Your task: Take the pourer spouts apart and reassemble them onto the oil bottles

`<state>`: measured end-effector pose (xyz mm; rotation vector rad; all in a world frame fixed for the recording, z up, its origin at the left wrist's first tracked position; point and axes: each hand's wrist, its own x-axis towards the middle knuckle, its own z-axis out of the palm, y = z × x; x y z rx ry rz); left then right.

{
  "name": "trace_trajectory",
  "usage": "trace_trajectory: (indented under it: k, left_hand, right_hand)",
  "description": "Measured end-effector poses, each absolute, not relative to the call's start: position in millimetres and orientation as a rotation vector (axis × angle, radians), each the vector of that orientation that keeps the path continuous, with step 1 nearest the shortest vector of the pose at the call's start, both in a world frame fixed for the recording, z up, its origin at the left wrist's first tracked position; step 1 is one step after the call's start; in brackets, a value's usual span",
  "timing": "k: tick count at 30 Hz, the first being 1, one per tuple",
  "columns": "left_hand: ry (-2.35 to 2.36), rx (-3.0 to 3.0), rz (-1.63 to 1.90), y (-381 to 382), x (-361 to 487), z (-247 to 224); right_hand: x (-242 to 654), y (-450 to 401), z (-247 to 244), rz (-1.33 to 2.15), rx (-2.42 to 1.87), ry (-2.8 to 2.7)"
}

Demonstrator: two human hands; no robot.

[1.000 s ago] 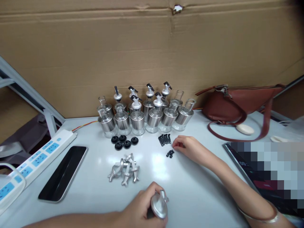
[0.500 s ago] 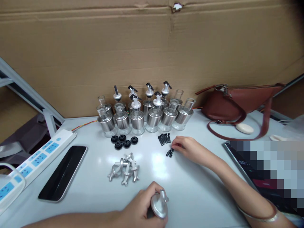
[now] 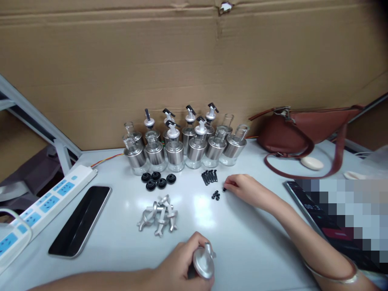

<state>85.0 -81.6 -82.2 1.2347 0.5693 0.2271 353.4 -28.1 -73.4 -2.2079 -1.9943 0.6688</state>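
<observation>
On the near side of the desk (image 3: 248,250), our left hand (image 3: 186,262) grips a spout (image 3: 203,263), its flat face tilted up to us, its tip pointing away, its lower end hidden in the fist. Farther off, our right hand (image 3: 248,189) pinches a black plug (image 3: 224,189) at the ends of its fingers. From there the spout lies leftward and nearer us; loose plugs (image 3: 217,198) sit just left of those fingers.

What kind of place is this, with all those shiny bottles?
Probably a worktable, maybe in a workshop or office; I can't tell which. Glass bottles stand together near the back, loose silver pieces lie in a pile, and a power strip runs along the left side.
</observation>
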Motion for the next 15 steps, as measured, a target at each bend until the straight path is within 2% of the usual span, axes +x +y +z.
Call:
trace_trajectory:
  k: [15]
  left_hand:
    - [0.565,1.246,0.212,-81.2,86.0,-80.8]
  right_hand:
    - [351.7,-29.5,-73.0,0.592,-2.272,-1.992]
